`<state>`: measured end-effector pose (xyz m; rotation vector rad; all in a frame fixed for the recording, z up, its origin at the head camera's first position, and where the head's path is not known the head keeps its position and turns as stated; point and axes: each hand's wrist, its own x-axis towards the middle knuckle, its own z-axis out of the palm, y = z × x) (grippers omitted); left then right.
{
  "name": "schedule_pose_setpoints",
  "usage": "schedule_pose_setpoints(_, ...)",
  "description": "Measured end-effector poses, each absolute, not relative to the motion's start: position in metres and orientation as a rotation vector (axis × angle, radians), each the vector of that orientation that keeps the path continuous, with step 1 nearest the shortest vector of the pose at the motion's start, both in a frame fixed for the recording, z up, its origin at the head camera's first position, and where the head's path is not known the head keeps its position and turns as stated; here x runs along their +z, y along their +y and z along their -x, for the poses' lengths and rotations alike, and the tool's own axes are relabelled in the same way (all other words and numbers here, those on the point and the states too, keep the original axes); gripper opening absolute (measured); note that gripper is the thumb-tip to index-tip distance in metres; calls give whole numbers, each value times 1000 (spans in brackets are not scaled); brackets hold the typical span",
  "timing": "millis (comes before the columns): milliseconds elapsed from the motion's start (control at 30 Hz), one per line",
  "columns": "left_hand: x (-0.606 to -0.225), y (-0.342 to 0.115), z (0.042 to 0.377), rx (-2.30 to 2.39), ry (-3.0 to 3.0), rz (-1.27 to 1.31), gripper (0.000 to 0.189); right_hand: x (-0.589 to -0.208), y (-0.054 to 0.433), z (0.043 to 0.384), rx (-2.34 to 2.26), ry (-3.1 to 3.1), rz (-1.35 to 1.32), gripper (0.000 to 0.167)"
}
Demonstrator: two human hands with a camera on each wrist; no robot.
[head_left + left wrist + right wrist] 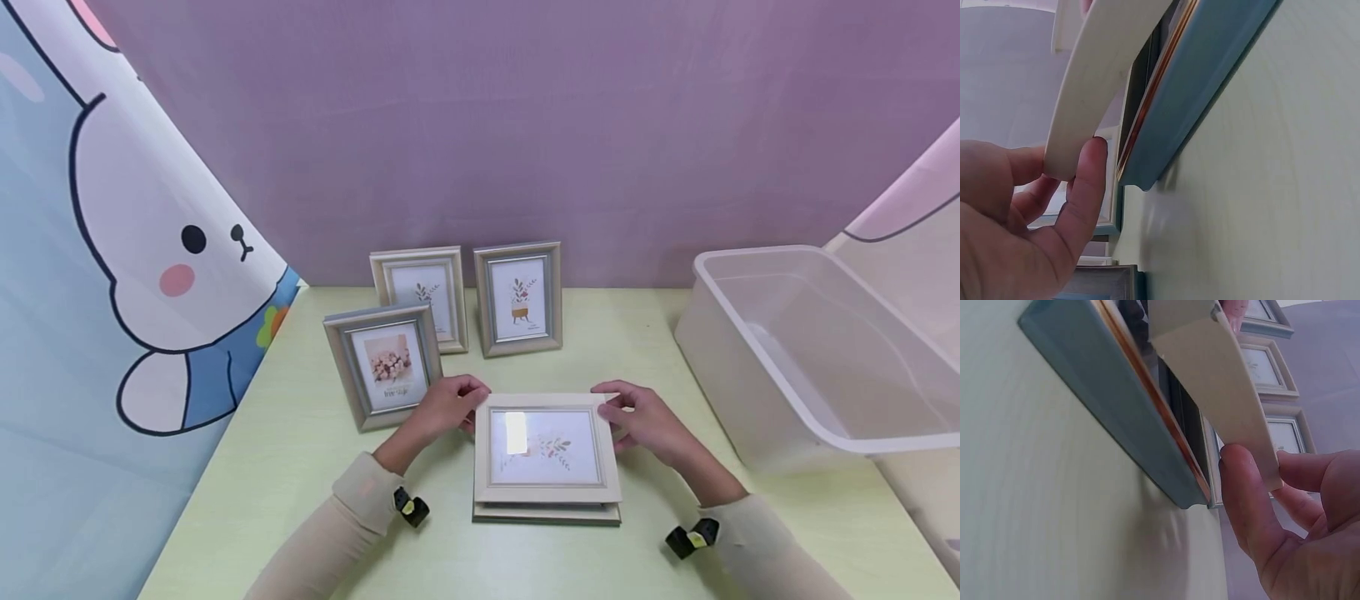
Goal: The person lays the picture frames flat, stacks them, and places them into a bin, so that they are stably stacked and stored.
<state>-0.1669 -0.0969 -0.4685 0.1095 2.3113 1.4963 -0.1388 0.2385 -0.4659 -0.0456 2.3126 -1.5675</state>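
Both hands hold a cream picture frame (545,492), which lies sideways with its plant print facing up. My left hand (450,404) pinches its far left corner, while the right hand (647,421) grips the far right corner between thumb and fingers. Directly under it lies a second picture frame (547,517), back on the tabletop, its near edge sticking out. From the left wrist view, a dark gap separates the cream frame (1100,75) from the lower frame's blue-grey side (1210,81). In the right wrist view the thumb presses the cream frame's (1216,381) edge.
Three picture frames stand at the back: one with a flower photo (390,367) near my left hand, a pale one (420,292) behind it, and another (519,300) to its right. A translucent plastic bin (738,375) stands at the right. Purple cloth (525,142) hangs behind the table.
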Motion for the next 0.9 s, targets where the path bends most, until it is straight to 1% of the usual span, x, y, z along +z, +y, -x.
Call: schedule_pose_setpoints(900, -476, -94, 163, 1342, 2392, -141, 19, -474, 235, 135, -1457, 2354, -22, 33)
